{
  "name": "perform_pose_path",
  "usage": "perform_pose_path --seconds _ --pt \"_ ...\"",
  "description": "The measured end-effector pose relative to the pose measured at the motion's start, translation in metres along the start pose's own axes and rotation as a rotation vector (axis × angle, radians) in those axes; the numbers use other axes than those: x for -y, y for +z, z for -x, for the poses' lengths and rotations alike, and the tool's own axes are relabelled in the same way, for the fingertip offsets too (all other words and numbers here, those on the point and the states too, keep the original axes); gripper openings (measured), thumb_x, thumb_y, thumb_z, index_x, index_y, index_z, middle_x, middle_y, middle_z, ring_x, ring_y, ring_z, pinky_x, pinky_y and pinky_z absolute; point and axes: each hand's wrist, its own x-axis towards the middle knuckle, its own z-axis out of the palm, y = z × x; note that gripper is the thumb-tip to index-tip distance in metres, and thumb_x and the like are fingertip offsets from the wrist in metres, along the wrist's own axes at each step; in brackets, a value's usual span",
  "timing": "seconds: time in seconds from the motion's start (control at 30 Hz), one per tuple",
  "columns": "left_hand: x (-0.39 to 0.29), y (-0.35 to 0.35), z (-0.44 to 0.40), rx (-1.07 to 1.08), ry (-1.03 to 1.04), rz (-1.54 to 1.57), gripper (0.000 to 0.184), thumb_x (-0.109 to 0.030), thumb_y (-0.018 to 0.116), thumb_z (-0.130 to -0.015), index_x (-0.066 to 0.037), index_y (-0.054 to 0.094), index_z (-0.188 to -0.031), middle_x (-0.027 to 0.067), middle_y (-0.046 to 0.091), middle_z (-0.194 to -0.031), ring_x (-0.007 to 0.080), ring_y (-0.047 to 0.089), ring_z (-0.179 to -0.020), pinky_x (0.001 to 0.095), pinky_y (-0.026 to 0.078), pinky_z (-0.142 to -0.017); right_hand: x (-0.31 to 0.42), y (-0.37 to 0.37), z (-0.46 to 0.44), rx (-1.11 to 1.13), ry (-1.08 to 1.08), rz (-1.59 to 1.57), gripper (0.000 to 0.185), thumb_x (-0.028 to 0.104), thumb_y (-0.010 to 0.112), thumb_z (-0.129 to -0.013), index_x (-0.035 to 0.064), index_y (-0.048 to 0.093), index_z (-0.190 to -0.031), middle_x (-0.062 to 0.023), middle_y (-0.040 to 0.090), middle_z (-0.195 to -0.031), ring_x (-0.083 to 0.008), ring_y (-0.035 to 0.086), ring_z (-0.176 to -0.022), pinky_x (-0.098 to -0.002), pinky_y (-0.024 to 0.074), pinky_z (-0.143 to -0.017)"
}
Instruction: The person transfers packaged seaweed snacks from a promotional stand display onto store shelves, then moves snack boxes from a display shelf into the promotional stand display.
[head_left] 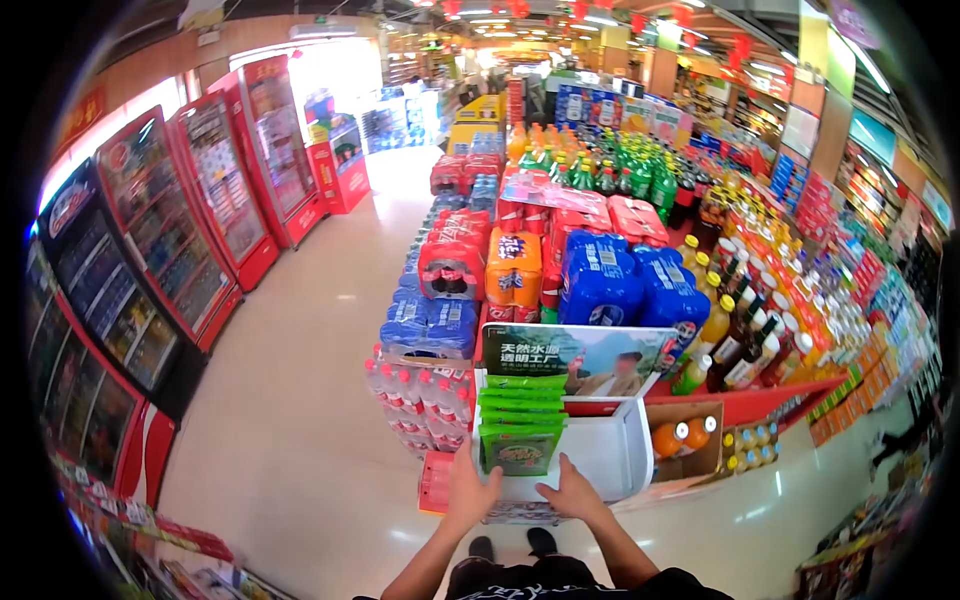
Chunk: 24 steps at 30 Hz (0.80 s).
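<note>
A row of green packets (520,452) stands in the left part of a white tray (610,485), one behind another, the front one facing me. My left hand (472,492) is at the packets' lower left, its thumb and fingers apart, near or against their edge; contact is hard to make out. On the lower right, my right hand (572,490) has its thumb and index finger spread close to the front packet's corner. Neither hand is closed around a packet. Behind the tray rises a printed sign board (530,350).
Shrink-wrapped drink packs (430,320) and many bottles (720,320) are piled behind the tray. An open carton (690,465) with orange-capped bottles stands at its right. Glass-door fridges (160,220) line the left wall across an aisle floor (300,400).
</note>
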Motion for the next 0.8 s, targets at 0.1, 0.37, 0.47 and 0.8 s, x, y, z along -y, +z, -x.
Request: perform_pose_path --seconds 0.1,0.37,0.47,0.8 --pt "-0.007 0.006 -0.017 -0.048 -0.052 0.008 0.075 -0.014 0.075 -0.084 -0.001 0.041 -0.15 0.0262 0.055 -0.138 0.0437 0.053 -0.126 0.0503 0.042 -0.106 -0.006 -0.011 -0.024 0.111 -0.043 0.003 0.101 0.038 0.077 -0.088 -0.0115 0.02 -0.156 -0.0381 0.053 -0.138 -0.0419 0.068 -0.11 -0.0459 0.0564 -0.092" --pt "-0.05 0.028 -0.02 -0.077 -0.222 -0.188 0.047 -0.014 0.074 -0.084 -0.004 0.059 -0.127 0.0186 0.066 -0.111 0.0432 0.058 -0.113 0.0558 0.045 -0.092 -0.033 -0.008 -0.057 0.198 -0.311 -0.295 0.09 0.031 0.074 -0.089 -0.0103 0.024 -0.152 -0.039 0.05 -0.14 -0.0528 0.059 -0.121 -0.0511 0.0506 -0.101" --pt "-0.058 0.038 -0.009 -0.124 -0.244 -0.065 0.047 -0.011 0.072 -0.086 -0.003 0.057 -0.129 0.021 0.065 -0.114 0.0439 0.059 -0.112 0.0522 0.047 -0.092 -0.026 -0.016 -0.051 0.186 -0.292 -0.253 0.071 0.026 0.073 -0.09 -0.007 0.038 -0.142 -0.0356 0.062 -0.126 -0.0515 0.064 -0.111 -0.0515 0.0538 -0.093" --pt "-0.123 0.008 0.064 -0.277 -0.049 0.086 0.041 0.005 0.057 -0.092 0.001 0.054 -0.133 0.0238 0.059 -0.125 0.0406 0.062 -0.109 0.0425 0.054 -0.089 0.008 -0.088 -0.007 0.205 -0.304 0.016 0.04 0.022 0.064 -0.097 -0.0065 0.054 -0.122 -0.0319 0.071 -0.092 -0.0507 0.069 -0.088 -0.0564 0.054 -0.076"
